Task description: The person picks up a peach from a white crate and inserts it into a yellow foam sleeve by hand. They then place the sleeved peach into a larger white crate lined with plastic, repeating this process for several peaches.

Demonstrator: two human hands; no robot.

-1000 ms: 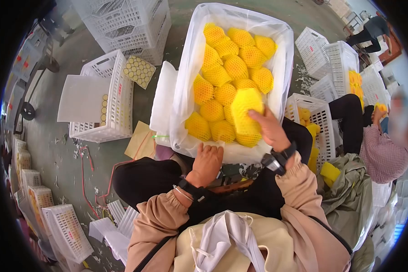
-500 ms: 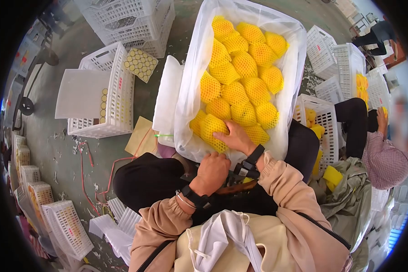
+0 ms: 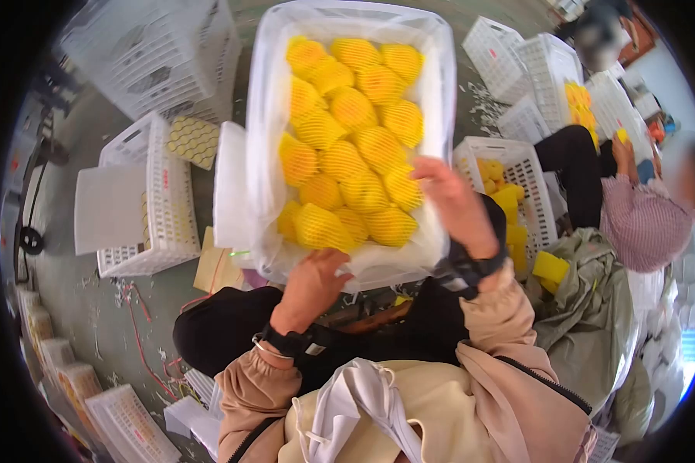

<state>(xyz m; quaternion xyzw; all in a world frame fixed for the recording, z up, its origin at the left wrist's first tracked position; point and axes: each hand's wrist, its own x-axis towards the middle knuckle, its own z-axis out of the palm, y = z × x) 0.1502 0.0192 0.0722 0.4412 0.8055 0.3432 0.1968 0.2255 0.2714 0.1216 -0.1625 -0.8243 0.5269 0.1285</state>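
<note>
Since long crate [image 3: 440,92] runs lengthwise away from seated person, near short rim sits at knees. White liner [image 3: 259,177] drapes over every rim. Smaller basket [image 3: 517,166] with yellow nets stands just right of crate, co-worker beyond. Netted yellow fruit [image 3: 340,162] packed in rows right up to near end. Right hand [image 3: 452,204] hovers over near right corner, closest to last row; blurred, grip unreadable, nothing seen held. Left hand [image 3: 313,282] lower, fingers folded on liner at near rim, left of centre. Open room: above crate only.
</note>
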